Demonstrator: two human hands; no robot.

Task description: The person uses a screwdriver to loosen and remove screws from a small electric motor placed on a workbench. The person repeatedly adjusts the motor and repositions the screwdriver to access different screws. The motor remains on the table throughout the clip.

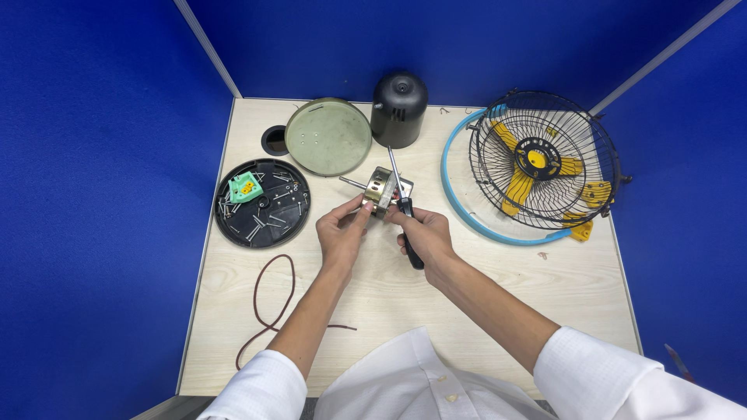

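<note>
Blue partition walls on three sides; pale wood table. Motor, small, brass-coloured, held above table centre, shaft pointing left.

Left hand: fingers closed on motor's near-left edge, thumb on top. Right hand: fist closed round black handle of screwdriver, blade running up across the motor.

Judgement: the work looks like driving a screw on the motor. Best done with the left grip firm, the blade square in the screw head, and the motor low over the table so loose parts drop close.

Around: black tray of screws with a green part, left; round olive cover; black cap; fan cage with yellow blades, right; brown cord.

Hard to see: blade tip and screw head; motor's far face; right fingertips hidden behind handle.
</note>
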